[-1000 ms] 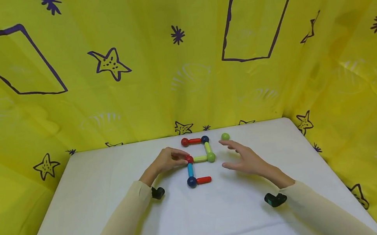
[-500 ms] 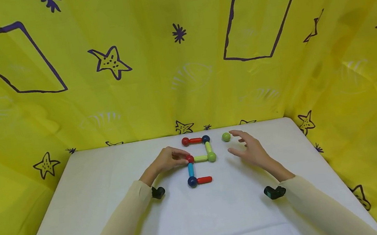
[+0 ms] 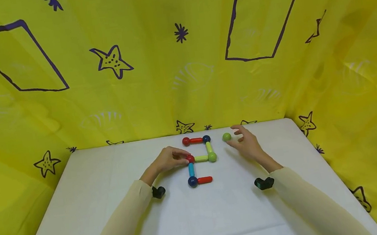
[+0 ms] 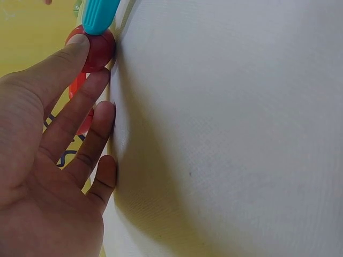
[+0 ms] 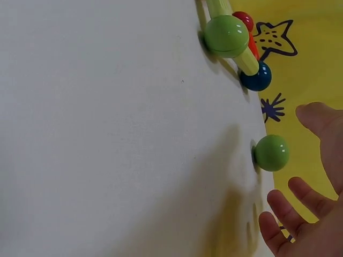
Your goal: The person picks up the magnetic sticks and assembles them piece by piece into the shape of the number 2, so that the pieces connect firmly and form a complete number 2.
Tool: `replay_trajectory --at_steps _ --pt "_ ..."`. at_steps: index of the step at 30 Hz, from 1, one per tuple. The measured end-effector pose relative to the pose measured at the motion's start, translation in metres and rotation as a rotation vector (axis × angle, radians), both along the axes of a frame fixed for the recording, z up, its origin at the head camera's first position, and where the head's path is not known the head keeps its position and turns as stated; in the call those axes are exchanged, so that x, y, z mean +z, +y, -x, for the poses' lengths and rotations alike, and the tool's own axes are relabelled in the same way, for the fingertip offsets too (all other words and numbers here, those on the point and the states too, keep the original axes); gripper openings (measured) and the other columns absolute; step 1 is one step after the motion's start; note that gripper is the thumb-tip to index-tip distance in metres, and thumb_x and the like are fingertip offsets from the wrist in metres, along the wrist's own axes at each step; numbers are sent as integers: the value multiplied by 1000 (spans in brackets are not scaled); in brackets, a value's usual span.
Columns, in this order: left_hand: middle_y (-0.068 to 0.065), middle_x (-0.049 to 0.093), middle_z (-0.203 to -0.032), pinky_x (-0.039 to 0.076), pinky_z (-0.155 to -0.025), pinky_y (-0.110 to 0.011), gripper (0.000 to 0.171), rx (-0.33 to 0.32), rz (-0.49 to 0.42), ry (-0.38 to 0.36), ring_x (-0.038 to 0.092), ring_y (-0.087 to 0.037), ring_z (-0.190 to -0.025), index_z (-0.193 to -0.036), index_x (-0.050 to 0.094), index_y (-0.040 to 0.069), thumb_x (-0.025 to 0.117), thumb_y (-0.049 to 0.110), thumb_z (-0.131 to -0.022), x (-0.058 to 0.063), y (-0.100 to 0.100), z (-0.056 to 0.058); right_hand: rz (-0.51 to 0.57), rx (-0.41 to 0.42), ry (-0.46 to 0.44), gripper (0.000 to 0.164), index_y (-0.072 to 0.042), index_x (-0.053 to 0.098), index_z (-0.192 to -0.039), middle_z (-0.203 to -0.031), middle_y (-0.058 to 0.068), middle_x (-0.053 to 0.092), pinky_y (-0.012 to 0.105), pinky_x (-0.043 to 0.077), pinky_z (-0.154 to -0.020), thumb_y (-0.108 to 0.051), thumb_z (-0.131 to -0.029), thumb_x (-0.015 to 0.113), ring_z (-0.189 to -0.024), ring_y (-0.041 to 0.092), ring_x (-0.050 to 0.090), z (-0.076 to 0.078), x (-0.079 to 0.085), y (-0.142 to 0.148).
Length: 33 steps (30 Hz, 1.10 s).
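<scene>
My left hand [image 3: 169,159] pinches a red ball [image 4: 102,49] between thumb and forefinger, the other fingers resting lightly against the white table. That ball joins a pale green rod [image 3: 201,158] and a blue rod [image 3: 191,169] in a chain of balls and rods lying flat. Beyond the pale green rod comes a green ball [image 3: 212,157], then another rod up to a dark blue ball [image 3: 206,138]. A loose green ball [image 5: 271,153] sits at the back of the table. Just right of it is my right hand [image 3: 249,145], thumb and fingers spread apart, not touching it in the right wrist view.
At the chain's far end, a red rod [image 3: 196,140] leads to another red ball [image 3: 186,141]. Its near end has a dark blue ball [image 3: 193,181] and a red rod [image 3: 205,179]. A yellow curtain [image 3: 158,97] hangs behind the white table [image 3: 235,213].
My right hand has moved right and farther back, then closer round the loose green ball. The left hand keeps its hold on the red ball, and the chain stays in place.
</scene>
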<state>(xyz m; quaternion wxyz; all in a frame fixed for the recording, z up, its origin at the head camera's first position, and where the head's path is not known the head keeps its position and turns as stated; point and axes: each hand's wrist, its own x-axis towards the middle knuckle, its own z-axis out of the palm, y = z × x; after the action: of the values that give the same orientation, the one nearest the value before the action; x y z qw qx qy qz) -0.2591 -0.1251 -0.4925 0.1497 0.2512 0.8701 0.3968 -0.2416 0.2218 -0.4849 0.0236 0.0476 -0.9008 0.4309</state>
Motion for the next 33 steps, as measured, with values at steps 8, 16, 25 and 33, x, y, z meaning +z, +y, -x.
replay_trajectory --at_steps 8,16,25,33 --pt "3 76 -109 52 -92 -32 28 5 -10 -35 64 -14 -97 -121 78 16 78 22 -93 1 2 -2 -13 -53 -67 58 -11 45 -145 -134 27 57 54 51 -92 -30 -98 72 -111 43 60 13 -6 -7" --pt "4 77 -108 52 -91 -32 28 4 -9 -28 65 -14 -97 -120 78 16 78 22 -93 1 2 -1 -3 -89 -75 44 -9 54 -134 -125 25 63 50 51 -88 -26 -97 72 -112 41 60 19 -10 -10" --pt "3 77 -108 51 -90 -30 28 2 -10 -21 65 -14 -97 -120 78 16 79 22 -93 1 1 -1 -53 -127 -73 33 -10 61 -124 -117 23 67 49 47 -84 -27 -97 72 -104 39 61 22 -12 -16" --pt "3 77 -109 52 -91 -31 28 5 -6 -15 65 -14 -98 -120 78 15 79 21 -93 2 0 -1 -86 -130 -59 30 -10 61 -121 -114 21 68 46 46 -81 -25 -97 71 -99 36 61 23 -13 -19"
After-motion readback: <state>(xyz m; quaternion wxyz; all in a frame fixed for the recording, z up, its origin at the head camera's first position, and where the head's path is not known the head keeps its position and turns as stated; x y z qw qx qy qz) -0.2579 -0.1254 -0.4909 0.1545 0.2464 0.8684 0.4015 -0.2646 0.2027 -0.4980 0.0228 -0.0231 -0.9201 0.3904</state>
